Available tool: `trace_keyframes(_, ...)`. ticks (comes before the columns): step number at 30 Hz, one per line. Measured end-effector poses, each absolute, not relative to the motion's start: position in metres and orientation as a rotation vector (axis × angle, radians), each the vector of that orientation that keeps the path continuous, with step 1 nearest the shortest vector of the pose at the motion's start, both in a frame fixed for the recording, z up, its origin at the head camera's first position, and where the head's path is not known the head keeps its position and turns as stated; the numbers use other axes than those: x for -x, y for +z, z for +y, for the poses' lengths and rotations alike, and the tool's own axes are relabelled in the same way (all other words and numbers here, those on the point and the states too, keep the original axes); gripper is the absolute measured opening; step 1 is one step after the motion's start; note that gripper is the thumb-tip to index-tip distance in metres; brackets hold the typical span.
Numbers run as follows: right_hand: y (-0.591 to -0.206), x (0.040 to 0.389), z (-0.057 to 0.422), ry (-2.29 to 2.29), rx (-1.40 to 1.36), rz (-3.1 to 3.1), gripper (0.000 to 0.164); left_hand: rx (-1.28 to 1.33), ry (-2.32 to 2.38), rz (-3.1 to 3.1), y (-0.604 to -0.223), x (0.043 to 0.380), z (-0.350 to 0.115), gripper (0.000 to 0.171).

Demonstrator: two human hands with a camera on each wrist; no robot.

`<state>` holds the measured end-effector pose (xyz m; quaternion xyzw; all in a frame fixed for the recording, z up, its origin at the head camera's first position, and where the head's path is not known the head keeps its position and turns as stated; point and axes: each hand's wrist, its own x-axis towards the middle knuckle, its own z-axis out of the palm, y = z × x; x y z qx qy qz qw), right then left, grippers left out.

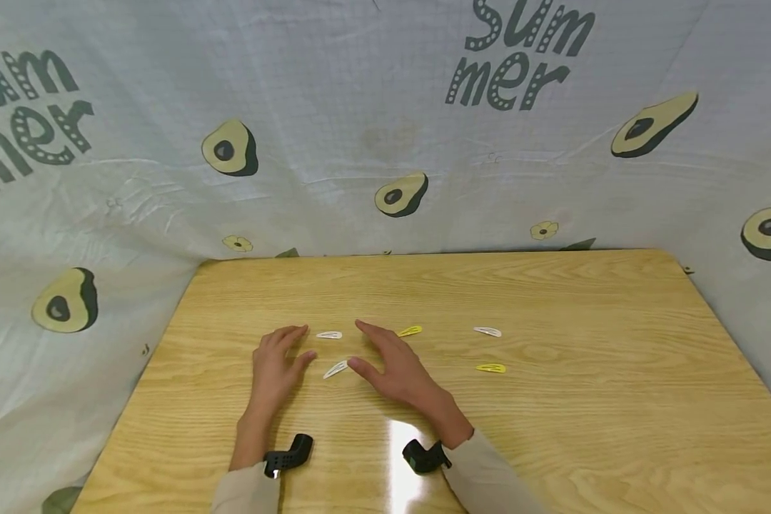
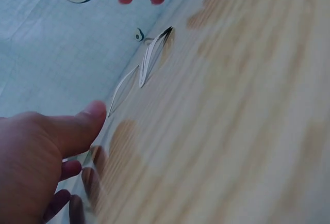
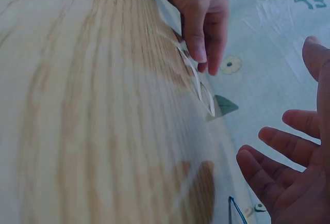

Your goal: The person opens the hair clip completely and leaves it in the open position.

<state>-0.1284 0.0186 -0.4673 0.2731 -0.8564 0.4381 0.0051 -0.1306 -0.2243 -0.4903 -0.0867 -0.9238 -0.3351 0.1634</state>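
Note:
Two white snap hair clips, an upper one point(image 1: 329, 335) and a slanted lower one point(image 1: 336, 369), lie on the wooden table between the hands. My left hand point(image 1: 275, 368) is just left of them, its fingers relaxed and holding nothing. On their other side my right hand point(image 1: 395, 365) is spread with thumb and fingers apart, also holding nothing. Its thumb tip comes right to the end of the slanted clip in the head view. A yellow hair clip point(image 1: 411, 330) shows behind the right hand, partly hidden by it. In the left wrist view the left thumb point(image 2: 90, 123) points toward the white clips.
Farther right lie another white clip point(image 1: 487, 331) and, nearer, a yellow clip point(image 1: 491, 368). The wooden table point(image 1: 591, 414) meets a hanging avocado-print cloth point(image 1: 321, 143) along its back edge. Black wrist mounts point(image 1: 289, 455) sit at both sleeves.

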Motion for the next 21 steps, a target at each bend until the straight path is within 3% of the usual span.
trace_keyframes(21,-0.477,0.131,-0.008,1.317,-0.787,-2.712,0.054,0.267,-0.913,-2.541,-0.493,0.150,-0.203,0.015)
